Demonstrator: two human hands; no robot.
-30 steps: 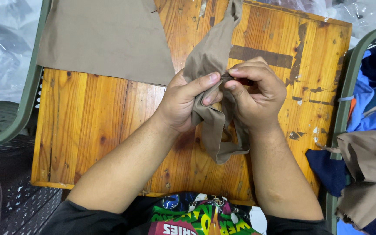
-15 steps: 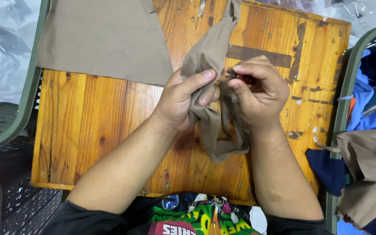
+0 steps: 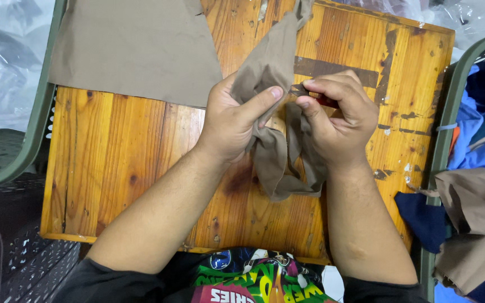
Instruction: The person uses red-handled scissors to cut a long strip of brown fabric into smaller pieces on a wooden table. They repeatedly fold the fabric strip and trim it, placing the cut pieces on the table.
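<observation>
- The left hand (image 3: 234, 120) is closed on a narrow strip of tan-brown woven cloth (image 3: 273, 140), the thumb stretched across the front of the fabric and pressing it against the curled fingers behind.
- The right hand (image 3: 338, 115) is curled almost fully closed just right of that cloth strip, its thumb and forefinger pinched at the edge of the fabric; a small dark red tool (image 3: 328, 101) shows between the fingers (what kind of tool it is cannot be told).
- The two hands are nearly touching, with the cloth strip between them.
- The cloth strip runs up from the hands toward the far edge of the orange-stained wooden plank desk (image 3: 130, 174), and below the hands it hangs in a loose loop whose lower end rests on the wood.
- Up and to the left of the cloth strip, a large flat sheet of the same tan-brown fabric (image 3: 136, 47) lies over the far left corner of the desk.
- Far left of the cloth strip, beyond the desk's edge, stands a grey-green plastic crate (image 3: 7, 151).
- Well to the right of the cloth strip, another green-rimmed basket (image 3: 450, 101) holds a heap of blue, navy and brown fabric scraps (image 3: 472, 207).
</observation>
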